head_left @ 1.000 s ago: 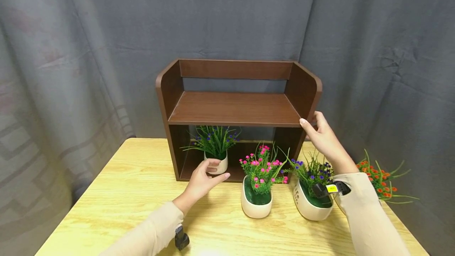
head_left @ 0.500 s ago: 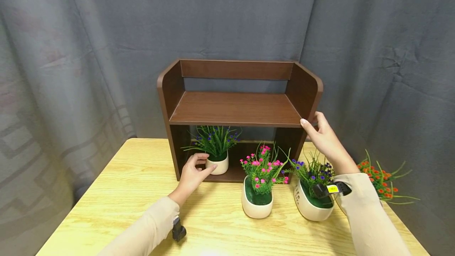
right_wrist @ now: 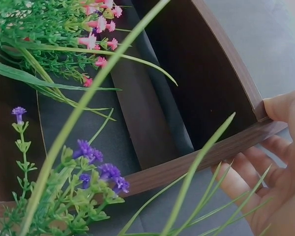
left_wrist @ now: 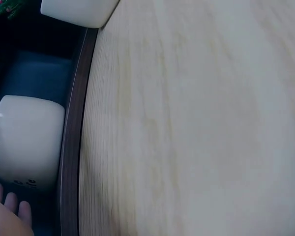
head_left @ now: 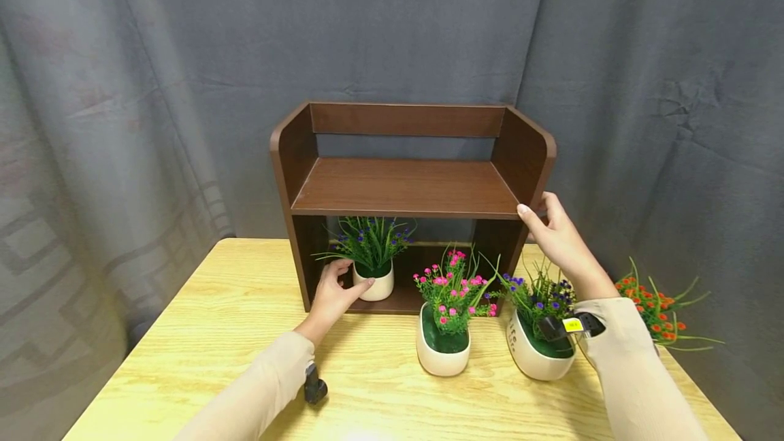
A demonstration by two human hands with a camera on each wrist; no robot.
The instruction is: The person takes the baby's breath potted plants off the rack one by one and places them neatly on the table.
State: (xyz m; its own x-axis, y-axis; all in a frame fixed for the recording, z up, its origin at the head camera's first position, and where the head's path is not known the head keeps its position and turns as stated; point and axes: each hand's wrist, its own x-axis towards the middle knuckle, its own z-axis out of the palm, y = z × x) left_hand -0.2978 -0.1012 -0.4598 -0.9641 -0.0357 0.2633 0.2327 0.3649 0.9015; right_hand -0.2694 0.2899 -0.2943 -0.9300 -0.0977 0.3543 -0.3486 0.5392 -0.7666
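A two-tier dark brown shelf [head_left: 404, 186] stands on the table. In its lower tier, towards the left, sits a white pot [head_left: 376, 287] of artificial purple flowers. My left hand [head_left: 331, 295] is at the pot's left side, its thumb by the front; in the left wrist view the fingertips [left_wrist: 11, 200] lie close to the lettered end of the pot [left_wrist: 27, 140]. Contact there is hard to tell. My right hand [head_left: 560, 240] grips the shelf's right side panel, thumb at the front edge and fingers round the outer side, as the right wrist view also shows.
In front of the shelf stands a white pot with pink flowers [head_left: 444, 356]. Right of it is another with purple flowers [head_left: 539, 356], below my right forearm. Orange flowers [head_left: 655, 312] show behind that sleeve. Grey curtains [head_left: 416, 26] hang behind the wooden table [head_left: 233, 318].
My left hand has moved left from in front of the pot to its left side, then slightly closer to it. The right hand stays on the shelf.
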